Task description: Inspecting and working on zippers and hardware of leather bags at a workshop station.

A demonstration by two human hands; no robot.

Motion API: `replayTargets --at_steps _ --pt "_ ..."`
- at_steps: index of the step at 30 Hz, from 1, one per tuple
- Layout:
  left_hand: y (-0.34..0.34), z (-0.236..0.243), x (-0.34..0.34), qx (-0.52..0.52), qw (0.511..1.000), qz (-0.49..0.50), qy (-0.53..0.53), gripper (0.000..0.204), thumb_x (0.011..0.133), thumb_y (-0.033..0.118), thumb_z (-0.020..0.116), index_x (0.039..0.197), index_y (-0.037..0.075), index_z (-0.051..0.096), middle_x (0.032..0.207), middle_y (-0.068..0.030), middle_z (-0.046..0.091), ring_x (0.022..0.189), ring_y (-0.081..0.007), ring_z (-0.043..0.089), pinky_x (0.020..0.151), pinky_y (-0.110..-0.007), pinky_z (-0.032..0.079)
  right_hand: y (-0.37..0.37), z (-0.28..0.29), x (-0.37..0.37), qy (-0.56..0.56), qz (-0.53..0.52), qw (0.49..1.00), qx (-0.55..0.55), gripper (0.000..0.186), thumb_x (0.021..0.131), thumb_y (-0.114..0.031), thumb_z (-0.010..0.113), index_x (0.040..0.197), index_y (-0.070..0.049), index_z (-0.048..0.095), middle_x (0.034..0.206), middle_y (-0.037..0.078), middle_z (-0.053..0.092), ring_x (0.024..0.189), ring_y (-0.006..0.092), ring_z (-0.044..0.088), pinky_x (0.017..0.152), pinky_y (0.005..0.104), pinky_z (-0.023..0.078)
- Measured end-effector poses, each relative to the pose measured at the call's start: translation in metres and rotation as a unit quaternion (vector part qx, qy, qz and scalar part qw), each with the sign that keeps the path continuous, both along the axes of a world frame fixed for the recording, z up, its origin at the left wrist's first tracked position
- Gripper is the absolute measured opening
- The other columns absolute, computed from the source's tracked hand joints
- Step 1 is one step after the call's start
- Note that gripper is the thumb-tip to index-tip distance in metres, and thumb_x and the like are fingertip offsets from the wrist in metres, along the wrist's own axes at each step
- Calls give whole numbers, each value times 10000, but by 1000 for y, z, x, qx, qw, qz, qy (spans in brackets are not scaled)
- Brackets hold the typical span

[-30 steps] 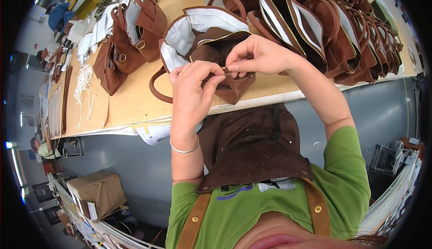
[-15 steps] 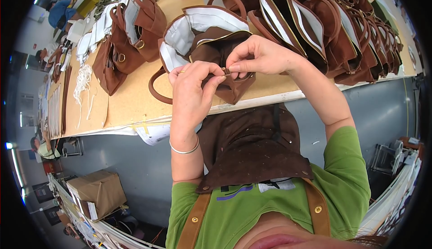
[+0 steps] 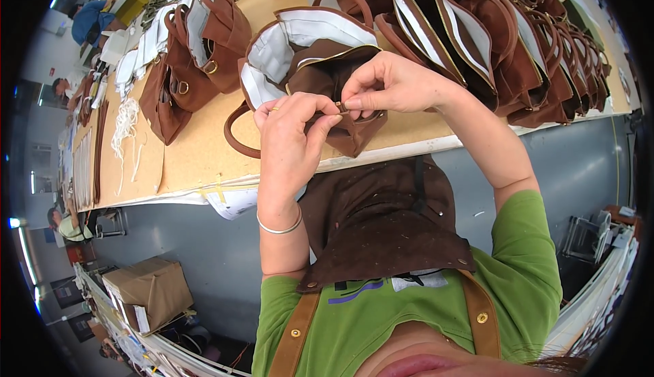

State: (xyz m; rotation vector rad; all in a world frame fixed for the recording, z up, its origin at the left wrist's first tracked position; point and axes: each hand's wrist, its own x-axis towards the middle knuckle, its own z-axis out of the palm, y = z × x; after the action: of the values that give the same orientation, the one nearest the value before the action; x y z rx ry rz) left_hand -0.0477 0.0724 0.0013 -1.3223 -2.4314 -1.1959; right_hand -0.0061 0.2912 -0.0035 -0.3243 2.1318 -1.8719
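Observation:
A brown handbag point(image 3: 352, 142) stands at the near edge of the worktable, its mouth spread wide with pale lining showing. Above its near side, my left hand point(image 3: 289, 128) and my right hand point(image 3: 400, 89) meet. Both are closed in fingertip pinches on a small brown tab point(image 3: 343, 107) with a brass-coloured bit on it. The fingers cover most of this tab, so I cannot make out its exact kind. One round handle point(image 3: 240, 135) of the bag hangs out beside my left wrist.
Many brown handbags point(image 3: 446, 29) with brass zips crowd the right of the worktable point(image 3: 197, 162). More brown bags point(image 3: 221, 33) stand at the left, beside a tangle of white cord point(image 3: 127, 128). A cardboard box point(image 3: 150, 292) is behind at lower left. Other people are farther off left.
Both hands keep their pinch in the same spot. The bag and the tab show no clear movement.

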Motion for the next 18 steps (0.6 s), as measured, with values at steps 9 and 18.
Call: replayTargets --at_steps 9,18 --pt "1 -1 1 2 1000 11 5 105 795 118 732 818 97 632 767 -4 617 733 -210 557 869 -360 311 -8 -7 4 72 -45 996 41 155 877 -150 671 889 0 706 735 -13 656 678 33 568 628 211 471" --pt "5 -6 3 23 999 29 31 107 807 129 726 826 104 624 784 0 627 769 -208 571 890 -372 291 -6 -8 4 69 -59 995 37 119 890 -95 671 921 20 679 803 -5 647 788 69 554 748 234 467"
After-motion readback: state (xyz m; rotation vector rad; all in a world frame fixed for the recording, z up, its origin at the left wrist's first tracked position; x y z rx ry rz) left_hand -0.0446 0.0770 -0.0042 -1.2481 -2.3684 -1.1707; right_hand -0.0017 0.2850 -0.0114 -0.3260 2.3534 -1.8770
